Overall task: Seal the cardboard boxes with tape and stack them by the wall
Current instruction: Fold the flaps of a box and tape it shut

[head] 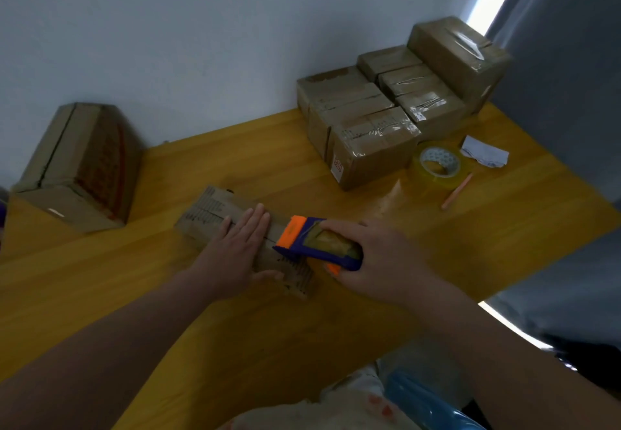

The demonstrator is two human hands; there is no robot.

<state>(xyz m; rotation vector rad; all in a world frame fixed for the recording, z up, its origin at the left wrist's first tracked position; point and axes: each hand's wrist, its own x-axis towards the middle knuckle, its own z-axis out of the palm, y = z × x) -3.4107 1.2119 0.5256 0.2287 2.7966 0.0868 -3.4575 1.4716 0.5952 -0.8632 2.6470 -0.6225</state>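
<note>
— Two hands are busy on the yellow desk (504,228), yes?

— Yes. The left hand (235,245) lies flat, fingers spread wide, pressing on top of a long, low cardboard box (208,214) near the middle of the desk. It grips nothing.

— And the other?

— The right hand (379,258) is wrapped around a blue and orange tape dispenser (316,245), whose orange end rests on the near end of the same box, just beside the left hand's fingers.

— Where are the finished ones?

— A group of taped boxes (373,120) sits at the far right corner of the desk, against the pale wall (168,43), packed side by side, with one larger box (460,56) standing higher at the back.

— Anything else around?

— A loose roll of clear tape (437,167) lies just in front of that group, with a pinkish stick (457,191) beside it and a scrap of white paper (484,155) near it. A bigger carton (77,167) leans tilted at the far left edge, against the wall; its top seam looks untaped, though the blur makes that hard to tell.
</note>
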